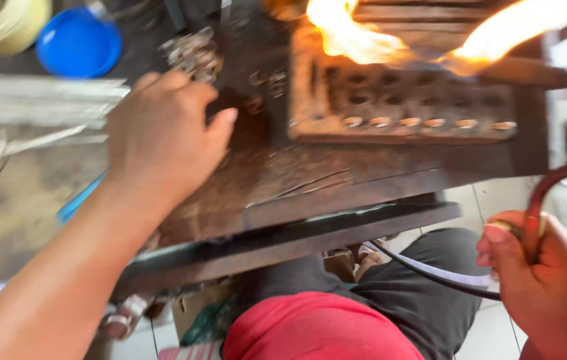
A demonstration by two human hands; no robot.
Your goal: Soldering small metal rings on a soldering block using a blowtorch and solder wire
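Orange flame [357, 37] is burning over the rusty perforated block [400, 100] at the top of the bench, with a second tongue of flame coming off the torch tip [530, 70] at upper right. Right hand [550, 280] is closed around the curved torch tube [553, 183] down at the lower right, thumb pressed on it near a brass fitting; a dark hose [430, 273] runs off below, across the lap. Left hand [163, 133] sits on the dark worn bench top [283, 187], fingers curled down and hidden from view, thumb out toward the block; can't tell if it is holding anything. Just beyond its knuckles lies a pile of small metal rings [193, 53], a few more loose ones near the block's left edge. Small shiny pieces sit in the block's front row of holes. Far left: bundle of thin silver rods [47, 100], blue round lid [78, 41], pale yellowish tub [3, 23] beside it. Picture is motion-blurred, fine detail unclear.
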